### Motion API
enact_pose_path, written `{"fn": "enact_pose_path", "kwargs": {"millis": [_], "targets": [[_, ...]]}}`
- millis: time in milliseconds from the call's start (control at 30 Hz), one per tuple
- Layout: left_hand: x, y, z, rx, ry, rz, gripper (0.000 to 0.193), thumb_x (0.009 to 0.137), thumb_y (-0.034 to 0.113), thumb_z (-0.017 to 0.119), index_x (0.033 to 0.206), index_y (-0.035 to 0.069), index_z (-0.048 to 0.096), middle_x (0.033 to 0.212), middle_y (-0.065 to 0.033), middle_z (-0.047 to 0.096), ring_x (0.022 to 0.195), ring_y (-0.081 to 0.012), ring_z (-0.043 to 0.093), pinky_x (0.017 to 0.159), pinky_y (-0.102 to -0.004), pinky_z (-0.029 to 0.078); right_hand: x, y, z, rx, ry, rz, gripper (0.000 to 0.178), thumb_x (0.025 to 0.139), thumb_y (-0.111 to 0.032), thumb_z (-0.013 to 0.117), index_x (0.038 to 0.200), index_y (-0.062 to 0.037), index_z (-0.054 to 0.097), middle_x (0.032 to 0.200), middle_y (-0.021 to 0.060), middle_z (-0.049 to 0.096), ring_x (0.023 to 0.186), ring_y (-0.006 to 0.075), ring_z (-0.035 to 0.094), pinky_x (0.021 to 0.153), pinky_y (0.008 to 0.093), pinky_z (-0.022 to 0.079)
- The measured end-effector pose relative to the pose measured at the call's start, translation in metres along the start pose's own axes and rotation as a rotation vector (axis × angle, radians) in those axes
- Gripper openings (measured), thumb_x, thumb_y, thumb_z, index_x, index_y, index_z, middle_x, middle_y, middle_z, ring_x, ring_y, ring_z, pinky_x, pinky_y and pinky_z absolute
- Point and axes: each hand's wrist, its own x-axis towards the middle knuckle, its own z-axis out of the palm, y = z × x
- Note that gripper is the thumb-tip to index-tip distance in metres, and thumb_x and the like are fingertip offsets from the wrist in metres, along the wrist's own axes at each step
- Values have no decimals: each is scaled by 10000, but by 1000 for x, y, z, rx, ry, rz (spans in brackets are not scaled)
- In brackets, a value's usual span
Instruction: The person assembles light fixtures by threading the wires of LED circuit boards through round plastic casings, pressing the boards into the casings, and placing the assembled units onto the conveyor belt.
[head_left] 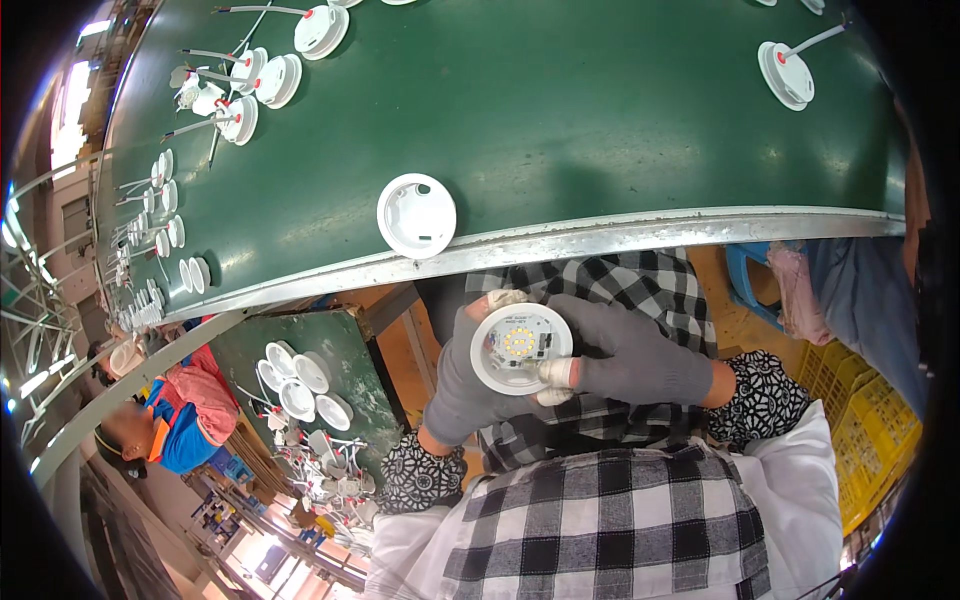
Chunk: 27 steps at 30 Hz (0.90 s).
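Note:
Over my lap I hold a round white LED lamp housing [519, 346], its open side facing up. Inside sits a circuit board with a ring of small yellow LEDs. My left hand [458, 380], in a grey glove, is closed around the housing's left side. From the other side my right hand [640, 358], gloved too, grips it with the thumb over the lower right rim. White wrapping covers the visible fingertips. An empty white round housing [417, 216] lies at the front edge of the green conveyor belt [600, 110], beyond my hands.
Wired white lamp parts [278, 80] lie along the belt's left; another one [786, 75] is at far right. A metal rail [640, 232] borders the belt. The left side table [350, 345] holds white cups and wired parts. Yellow crates [870, 430] stand right; a person [185, 430] sits left.

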Motion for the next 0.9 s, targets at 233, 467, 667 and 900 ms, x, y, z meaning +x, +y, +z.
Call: {"fn": "enact_pose_path", "kwargs": {"millis": [233, 467, 667, 900], "targets": [[-2, 9, 3, -514, -15, -376, 976, 523, 222, 937, 1236, 59, 292, 1102, -101, 569, 994, -169, 605, 848, -318, 519, 0, -11, -7, 166, -75, 125, 354, 934, -246, 478, 1158, 20, 536, 812, 52, 586, 650, 68, 575, 626, 231, 489], [1, 5, 1, -173, -53, -70, 927, 541, 186, 919, 1228, 54, 311, 1082, -104, 589, 957, -179, 623, 840, -319, 524, 0, -15, -7, 135, -62, 152, 350, 944, -263, 465, 1131, 21, 548, 716, 40, 578, 639, 78, 581, 623, 239, 493], [-6, 7, 6, -40, 13, -44, 947, 530, 199, 923, 1243, 55, 318, 1120, -103, 561, 1005, -176, 604, 864, -317, 513, -6, -5, -7, 211, -66, 101, 370, 959, -263, 446, 1175, 22, 541, 692, 38, 587, 617, 81, 583, 605, 234, 491], [3, 3, 4, -114, -44, 13, 941, 537, 213, 925, 1244, 57, 324, 1140, -103, 550, 1008, -173, 599, 862, -310, 507, -3, -6, -14, 231, -69, 90, 408, 961, -271, 451, 1234, 25, 519, 698, 35, 601, 609, 77, 585, 577, 218, 485]]}}
